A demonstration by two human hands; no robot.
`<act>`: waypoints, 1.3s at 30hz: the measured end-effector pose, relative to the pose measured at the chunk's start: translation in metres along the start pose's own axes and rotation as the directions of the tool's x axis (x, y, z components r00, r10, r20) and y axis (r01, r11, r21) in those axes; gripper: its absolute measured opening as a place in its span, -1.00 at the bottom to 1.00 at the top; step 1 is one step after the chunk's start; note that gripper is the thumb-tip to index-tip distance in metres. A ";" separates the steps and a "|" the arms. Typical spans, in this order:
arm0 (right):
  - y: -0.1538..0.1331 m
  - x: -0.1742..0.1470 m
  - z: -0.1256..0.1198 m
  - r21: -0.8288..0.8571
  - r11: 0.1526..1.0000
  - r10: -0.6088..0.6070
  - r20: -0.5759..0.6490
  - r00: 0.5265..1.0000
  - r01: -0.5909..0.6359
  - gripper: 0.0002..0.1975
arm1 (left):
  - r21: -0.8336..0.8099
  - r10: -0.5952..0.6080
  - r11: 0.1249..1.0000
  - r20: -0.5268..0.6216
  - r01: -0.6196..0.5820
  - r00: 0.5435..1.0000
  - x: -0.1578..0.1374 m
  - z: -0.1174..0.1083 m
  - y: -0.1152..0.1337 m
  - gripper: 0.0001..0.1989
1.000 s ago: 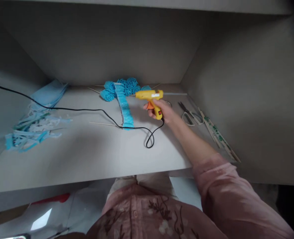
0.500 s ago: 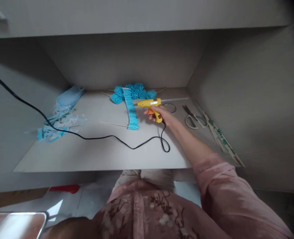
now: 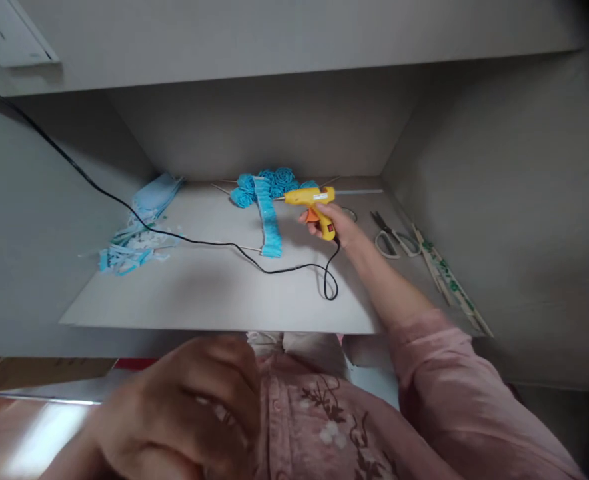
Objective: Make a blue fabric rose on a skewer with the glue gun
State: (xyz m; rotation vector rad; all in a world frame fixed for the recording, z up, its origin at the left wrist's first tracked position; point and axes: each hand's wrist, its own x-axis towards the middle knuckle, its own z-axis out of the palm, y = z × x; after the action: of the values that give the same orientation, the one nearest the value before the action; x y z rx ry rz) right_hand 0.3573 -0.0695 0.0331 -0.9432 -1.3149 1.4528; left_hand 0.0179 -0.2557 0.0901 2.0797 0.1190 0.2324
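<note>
My right hand (image 3: pixel 340 225) is wrapped round the grip of a yellow hot glue gun (image 3: pixel 302 195), with fingers by its orange trigger. The nozzle points left, close to the upper part of a pleated blue strip (image 3: pixel 269 223) lying on the white surface. A thin stick (image 3: pixel 250 249) lies at the strip's lower end. Behind the strip sit several rolled blue roses (image 3: pixel 243 191). A clear glue stick (image 3: pixel 359 191) protrudes from the gun's rear. My left hand (image 3: pixel 189 407) is close to the camera before my shirt, slightly blurred, with fingers curled in; nothing shows in them.
Scissors (image 3: pixel 393 239) and green-marked sticks (image 3: pixel 452 280) lie to the right. At the left are folded blue masks (image 3: pixel 155 195) and cut scraps (image 3: pixel 132 253). The gun's black cord (image 3: pixel 219 244) crosses the surface towards the upper left. Grey walls (image 3: pixel 474 167) enclose the sides and back.
My left hand has come into clear view at the lower left. The glue gun has shifted slightly right and up, its nozzle remaining near the strip. The view has shifted too.
</note>
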 end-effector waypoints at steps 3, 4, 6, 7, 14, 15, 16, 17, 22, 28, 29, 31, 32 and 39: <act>0.000 0.001 -0.002 -0.033 0.999 0.015 -0.037 0.999 -0.016 -0.63 | -0.078 0.003 0.997 -0.126 -0.012 0.992 0.005 -0.028 -0.006 -0.66; 0.001 0.002 -0.001 -0.051 0.998 0.042 -0.069 0.997 -0.046 -0.67 | -0.093 0.005 0.995 -0.160 -0.020 0.987 0.005 -0.034 -0.009 -0.64; 0.001 0.002 0.002 -0.058 0.994 0.086 -0.109 0.990 -0.092 -0.73 | -0.087 -0.037 0.996 -0.191 0.021 0.981 0.000 -0.039 -0.017 -0.62; 0.000 0.002 0.004 -0.042 0.995 0.084 -0.107 0.991 -0.089 -0.73 | -0.061 -0.090 0.995 -0.191 0.079 0.978 -0.004 -0.040 -0.024 -0.62; -0.014 -0.012 -0.006 0.122 0.988 -0.104 0.031 0.994 0.099 -0.39 | 0.504 -0.261 0.675 -0.520 0.539 0.813 -0.053 -0.049 -0.114 -0.61; -0.013 -0.012 -0.008 0.129 0.986 -0.114 0.048 0.992 0.107 -0.39 | 0.555 -0.256 0.565 -0.585 0.610 0.769 -0.059 -0.053 -0.129 -0.59; -0.013 -0.013 -0.010 0.129 0.986 -0.114 0.063 0.991 0.105 -0.40 | 0.580 -0.248 0.466 -0.640 0.668 0.728 -0.063 -0.058 -0.143 -0.57; -0.012 -0.013 -0.011 0.127 0.987 -0.110 0.071 0.991 0.101 -0.41 | 0.580 -0.246 0.377 -0.689 0.722 0.682 -0.065 -0.064 -0.156 -0.55; -0.013 -0.017 -0.014 0.202 0.967 -0.179 0.087 0.980 0.158 -0.41 | 0.484 -0.223 0.191 -0.826 0.854 0.518 -0.046 -0.110 -0.201 -0.44; 0.002 -0.010 -0.019 0.201 0.978 -0.091 0.205 0.975 0.049 -0.42 | 0.444 -0.051 0.374 -0.867 0.814 0.496 0.026 -0.181 -0.228 -0.46; 0.006 -0.007 -0.019 0.200 0.980 -0.064 0.196 0.978 0.024 -0.42 | 0.423 -0.033 0.425 -0.876 0.800 0.481 0.039 -0.192 -0.232 -0.49; 0.013 -0.003 -0.020 0.212 0.977 -0.038 0.161 0.986 0.003 -0.43 | 0.352 -0.022 0.545 -0.901 0.761 0.433 0.064 -0.212 -0.239 -0.53; 0.015 -0.001 -0.021 0.219 0.976 -0.032 0.143 0.989 0.000 -0.44 | 0.313 -0.021 0.601 -0.914 0.735 0.406 0.076 -0.220 -0.243 -0.55; 0.020 0.000 -0.028 0.290 0.957 0.013 0.017 1.000 -0.018 -0.52 | 0.197 -0.070 0.714 -0.935 0.672 0.349 0.127 -0.263 -0.272 -0.52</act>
State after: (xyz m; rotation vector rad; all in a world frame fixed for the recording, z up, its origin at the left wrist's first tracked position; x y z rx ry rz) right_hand 0.3811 -0.0616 0.0094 -0.7508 -1.0690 1.6154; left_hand 0.0883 0.1254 -0.0040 2.1603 1.5431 1.1132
